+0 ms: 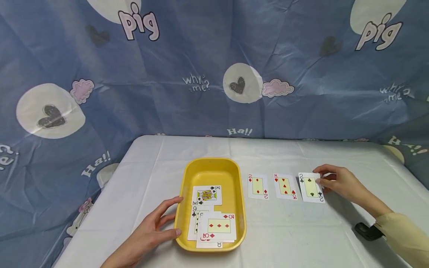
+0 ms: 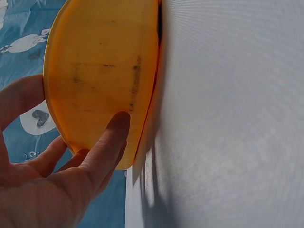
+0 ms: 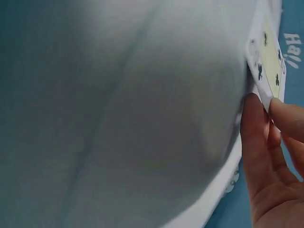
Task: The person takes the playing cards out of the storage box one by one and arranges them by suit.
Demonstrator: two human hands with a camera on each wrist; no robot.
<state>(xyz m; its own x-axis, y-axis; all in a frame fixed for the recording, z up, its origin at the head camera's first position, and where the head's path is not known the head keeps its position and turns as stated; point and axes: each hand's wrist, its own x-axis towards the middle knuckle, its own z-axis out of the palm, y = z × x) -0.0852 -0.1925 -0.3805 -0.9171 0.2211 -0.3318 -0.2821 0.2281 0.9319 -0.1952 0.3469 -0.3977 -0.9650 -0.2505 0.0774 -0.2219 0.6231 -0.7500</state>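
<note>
In the head view, my right hand (image 1: 338, 182) pinches the two of clubs (image 1: 311, 188) by its right edge. The right wrist view shows that card (image 3: 270, 61) tilted, with thumb and fingertips at its edge. The three of hearts (image 1: 285, 187) and two of diamonds (image 1: 257, 186) lie face up to its left. Resting its fingers against the left side of a yellow tray (image 1: 212, 163) is my left hand (image 1: 151, 232). Fingertips touch the tray's outer wall (image 2: 102, 85) in the left wrist view. Inside lie a king of spades (image 1: 206, 195) and a three of diamonds (image 1: 218, 226) over several overlapping cards.
A white cloth (image 1: 285, 227) covers the table. Behind it hangs a blue printed curtain (image 1: 201, 48), which also drops along the left side. A dark device (image 1: 368, 231) sits at the right wrist, by the pale yellow sleeve (image 1: 402, 234).
</note>
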